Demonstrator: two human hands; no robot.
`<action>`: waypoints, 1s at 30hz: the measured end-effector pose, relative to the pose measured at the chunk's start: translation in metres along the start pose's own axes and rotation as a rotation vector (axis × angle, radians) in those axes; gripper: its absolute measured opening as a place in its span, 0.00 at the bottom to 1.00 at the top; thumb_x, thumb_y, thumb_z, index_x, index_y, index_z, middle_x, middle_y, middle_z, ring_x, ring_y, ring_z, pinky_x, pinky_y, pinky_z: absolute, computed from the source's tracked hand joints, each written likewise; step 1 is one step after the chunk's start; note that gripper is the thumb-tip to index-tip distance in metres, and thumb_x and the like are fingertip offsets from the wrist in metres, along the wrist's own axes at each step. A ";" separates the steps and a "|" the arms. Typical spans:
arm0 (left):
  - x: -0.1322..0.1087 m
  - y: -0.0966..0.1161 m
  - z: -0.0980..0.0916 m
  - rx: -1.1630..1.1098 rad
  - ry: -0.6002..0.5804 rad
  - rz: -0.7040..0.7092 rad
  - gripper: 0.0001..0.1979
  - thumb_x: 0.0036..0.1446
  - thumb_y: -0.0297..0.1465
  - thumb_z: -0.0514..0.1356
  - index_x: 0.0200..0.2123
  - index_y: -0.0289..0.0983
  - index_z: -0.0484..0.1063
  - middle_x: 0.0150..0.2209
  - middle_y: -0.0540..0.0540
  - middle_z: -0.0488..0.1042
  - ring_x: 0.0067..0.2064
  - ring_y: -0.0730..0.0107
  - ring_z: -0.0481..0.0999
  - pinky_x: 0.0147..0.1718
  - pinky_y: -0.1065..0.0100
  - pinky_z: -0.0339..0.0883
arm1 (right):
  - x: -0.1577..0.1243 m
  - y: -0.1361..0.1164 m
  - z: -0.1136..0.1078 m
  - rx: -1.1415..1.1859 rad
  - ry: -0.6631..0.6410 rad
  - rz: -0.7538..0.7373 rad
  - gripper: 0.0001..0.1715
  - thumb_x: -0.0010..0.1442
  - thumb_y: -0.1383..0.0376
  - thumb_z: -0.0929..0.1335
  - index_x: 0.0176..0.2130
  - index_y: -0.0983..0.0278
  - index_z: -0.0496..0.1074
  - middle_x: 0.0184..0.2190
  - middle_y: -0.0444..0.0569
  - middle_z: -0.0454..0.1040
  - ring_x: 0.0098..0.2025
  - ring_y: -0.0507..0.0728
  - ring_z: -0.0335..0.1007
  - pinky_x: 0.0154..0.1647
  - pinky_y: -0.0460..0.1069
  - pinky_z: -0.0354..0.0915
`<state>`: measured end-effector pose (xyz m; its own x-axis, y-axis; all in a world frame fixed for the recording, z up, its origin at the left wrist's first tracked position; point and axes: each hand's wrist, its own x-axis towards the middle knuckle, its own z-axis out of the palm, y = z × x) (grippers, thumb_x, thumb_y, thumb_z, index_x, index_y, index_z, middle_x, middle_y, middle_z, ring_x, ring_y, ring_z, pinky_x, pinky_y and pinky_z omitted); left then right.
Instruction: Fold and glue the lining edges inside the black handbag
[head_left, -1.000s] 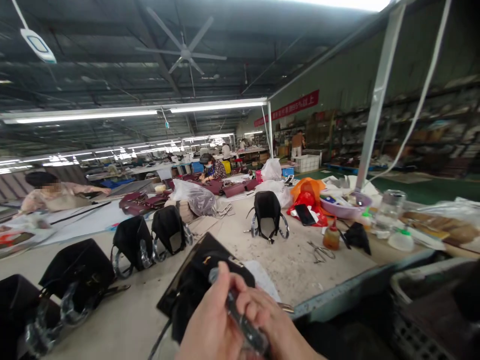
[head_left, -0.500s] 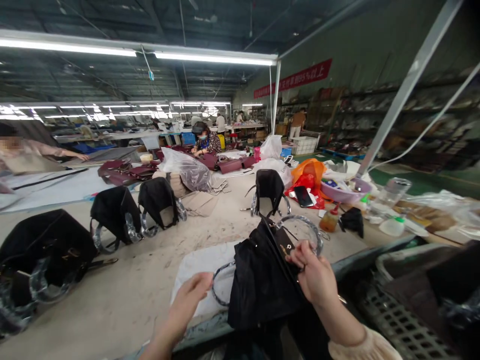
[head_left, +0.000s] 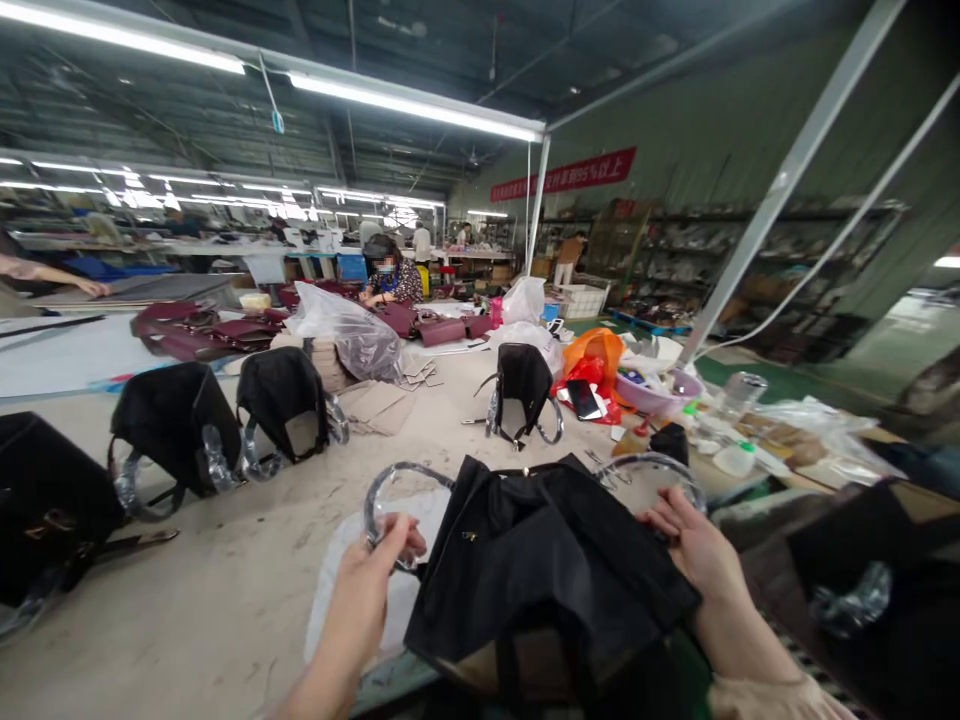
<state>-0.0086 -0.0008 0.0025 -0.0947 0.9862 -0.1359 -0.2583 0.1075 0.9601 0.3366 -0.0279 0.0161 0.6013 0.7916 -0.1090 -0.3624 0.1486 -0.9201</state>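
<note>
A black bag (head_left: pixel 547 550) lies at the table's front edge, turned so its wide face and base show, with a plastic-wrapped handle standing out at each side. My left hand (head_left: pixel 379 560) is closed round the left handle (head_left: pixel 379 490). At the bag's right side, my right hand (head_left: pixel 686 530) has its fingers curled at the right handle (head_left: pixel 660 465). Under the bag's left part is a white sheet (head_left: pixel 337 560).
More black bags stand on the table (head_left: pixel 247 560) at left, and one black bag (head_left: pixel 523 385) stands behind. Farther back are maroon pieces (head_left: pixel 202 330) and clear plastic (head_left: pixel 360 330). At right are a purple basin (head_left: pixel 656 395) and a white bottle (head_left: pixel 735 458). A person (head_left: pixel 394 280) sits beyond.
The bag has turned and opened out sideways, its handles now spread to left and right. My left hand has closed on a handle; my right hand has moved right. The view has swung right.
</note>
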 end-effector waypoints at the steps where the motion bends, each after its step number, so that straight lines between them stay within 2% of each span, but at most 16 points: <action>1: 0.003 0.008 -0.004 0.018 -0.026 0.021 0.17 0.47 0.42 0.65 0.31 0.33 0.73 0.27 0.45 0.74 0.34 0.65 0.72 0.34 0.69 0.64 | 0.005 0.007 -0.009 -0.045 0.012 0.015 0.20 0.47 0.52 0.72 0.31 0.63 0.64 0.14 0.32 0.51 0.15 0.47 0.53 0.22 0.47 0.65; 3: 0.005 0.018 -0.010 -0.020 -0.134 -0.007 0.16 0.49 0.42 0.64 0.30 0.33 0.72 0.24 0.46 0.72 0.33 0.65 0.73 0.35 0.68 0.64 | 0.010 0.020 -0.026 -0.206 0.042 0.015 0.24 0.44 0.49 0.72 0.33 0.64 0.66 0.14 0.33 0.50 0.16 0.48 0.53 0.25 0.48 0.65; 5: 0.001 0.019 -0.010 -0.104 -0.218 -0.061 0.15 0.50 0.41 0.63 0.31 0.34 0.71 0.21 0.50 0.69 0.29 0.68 0.71 0.35 0.67 0.64 | 0.008 0.026 -0.037 -0.594 0.097 -0.072 0.32 0.45 0.47 0.70 0.42 0.67 0.68 0.19 0.39 0.61 0.23 0.55 0.64 0.33 0.54 0.67; 6: -0.002 0.016 -0.009 -0.150 -0.227 -0.078 0.14 0.51 0.41 0.63 0.31 0.34 0.71 0.19 0.52 0.67 0.27 0.70 0.70 0.35 0.67 0.64 | 0.003 0.025 -0.039 -0.833 0.138 -0.159 0.39 0.46 0.47 0.69 0.49 0.69 0.65 0.25 0.46 0.67 0.31 0.61 0.68 0.39 0.59 0.67; 7: -0.005 0.012 -0.007 -0.194 -0.208 -0.087 0.14 0.51 0.40 0.63 0.31 0.35 0.70 0.18 0.53 0.65 0.26 0.72 0.69 0.36 0.67 0.65 | -0.005 0.021 -0.038 -1.059 0.174 -0.277 0.45 0.46 0.48 0.69 0.55 0.72 0.61 0.34 0.55 0.71 0.41 0.68 0.69 0.45 0.63 0.64; 9: -0.009 0.004 -0.002 -0.278 -0.125 -0.097 0.14 0.50 0.40 0.64 0.30 0.36 0.70 0.17 0.55 0.63 0.24 0.74 0.67 0.37 0.66 0.66 | -0.028 0.008 -0.028 -1.340 0.192 -0.657 0.51 0.50 0.50 0.68 0.62 0.77 0.50 0.53 0.70 0.61 0.57 0.76 0.54 0.54 0.68 0.54; 10: -0.011 0.001 0.000 -0.313 -0.086 -0.104 0.14 0.49 0.41 0.64 0.30 0.36 0.69 0.17 0.56 0.62 0.24 0.75 0.67 0.37 0.66 0.66 | -0.043 0.002 -0.019 -1.375 0.148 -0.855 0.47 0.53 0.53 0.67 0.63 0.75 0.50 0.59 0.70 0.53 0.61 0.76 0.46 0.57 0.68 0.50; 12: -0.012 -0.003 0.005 -0.356 -0.039 -0.109 0.15 0.48 0.42 0.65 0.30 0.36 0.69 0.17 0.56 0.62 0.24 0.75 0.66 0.38 0.65 0.67 | -0.074 -0.004 0.005 -1.368 -0.083 -1.089 0.35 0.58 0.61 0.65 0.62 0.65 0.55 0.61 0.60 0.52 0.63 0.70 0.46 0.59 0.66 0.51; 13: -0.013 -0.004 0.007 -0.364 -0.032 -0.111 0.16 0.47 0.42 0.65 0.30 0.36 0.69 0.17 0.56 0.62 0.24 0.75 0.66 0.39 0.65 0.67 | -0.089 -0.001 0.019 -1.364 -0.289 -1.108 0.31 0.59 0.64 0.63 0.61 0.62 0.56 0.60 0.58 0.56 0.61 0.66 0.51 0.58 0.63 0.55; 15: -0.013 -0.004 0.011 -0.359 -0.042 -0.118 0.16 0.47 0.42 0.66 0.30 0.36 0.70 0.18 0.56 0.63 0.25 0.75 0.67 0.39 0.65 0.67 | -0.109 0.016 0.047 -1.444 -0.697 -0.895 0.30 0.60 0.72 0.58 0.61 0.63 0.57 0.56 0.56 0.63 0.57 0.59 0.59 0.56 0.54 0.60; 17: -0.013 -0.001 0.014 -0.338 -0.062 -0.124 0.16 0.47 0.42 0.66 0.29 0.35 0.70 0.18 0.55 0.63 0.25 0.75 0.67 0.39 0.65 0.68 | -0.115 0.045 0.070 -1.592 -0.882 -0.635 0.31 0.56 0.74 0.59 0.59 0.67 0.61 0.58 0.59 0.61 0.59 0.64 0.55 0.55 0.57 0.60; 19: -0.012 0.001 0.017 -0.318 -0.094 -0.126 0.16 0.47 0.42 0.65 0.29 0.35 0.70 0.18 0.54 0.64 0.25 0.74 0.67 0.38 0.65 0.68 | -0.108 0.076 0.084 -1.702 -0.964 -0.460 0.31 0.57 0.72 0.59 0.59 0.70 0.60 0.59 0.61 0.60 0.61 0.67 0.51 0.57 0.63 0.55; 22: -0.012 0.004 0.019 -0.302 -0.145 -0.121 0.15 0.49 0.42 0.64 0.29 0.35 0.71 0.18 0.54 0.65 0.26 0.73 0.68 0.39 0.64 0.68 | -0.091 0.109 0.090 -1.712 -1.034 -0.373 0.29 0.55 0.71 0.63 0.57 0.68 0.63 0.55 0.61 0.65 0.59 0.67 0.55 0.56 0.65 0.54; 24: -0.012 0.005 0.019 -0.302 -0.155 -0.126 0.15 0.50 0.42 0.64 0.30 0.35 0.71 0.18 0.53 0.65 0.26 0.73 0.68 0.39 0.63 0.67 | -0.083 0.117 0.090 -1.711 -1.042 -0.360 0.27 0.53 0.71 0.64 0.54 0.67 0.67 0.54 0.61 0.67 0.57 0.69 0.57 0.55 0.67 0.52; 27: -0.012 0.004 0.016 -0.308 -0.136 -0.136 0.14 0.49 0.41 0.64 0.30 0.35 0.71 0.19 0.53 0.65 0.26 0.73 0.68 0.39 0.63 0.67 | -0.081 0.105 0.090 -1.692 -0.986 -0.422 0.28 0.55 0.72 0.62 0.56 0.67 0.65 0.56 0.60 0.64 0.59 0.68 0.55 0.57 0.67 0.50; 30: -0.009 0.003 0.010 -0.295 -0.137 -0.127 0.13 0.49 0.40 0.64 0.30 0.35 0.71 0.19 0.54 0.64 0.26 0.74 0.67 0.40 0.64 0.67 | -0.081 0.069 0.085 -1.614 -0.889 -0.570 0.24 0.56 0.71 0.62 0.52 0.66 0.69 0.53 0.58 0.68 0.56 0.64 0.59 0.57 0.59 0.55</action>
<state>0.0009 -0.0080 0.0091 0.0805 0.9772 -0.1964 -0.5281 0.2089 0.8231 0.2020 -0.0315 -0.0063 -0.2756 0.9613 -0.0015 0.9297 0.2662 -0.2545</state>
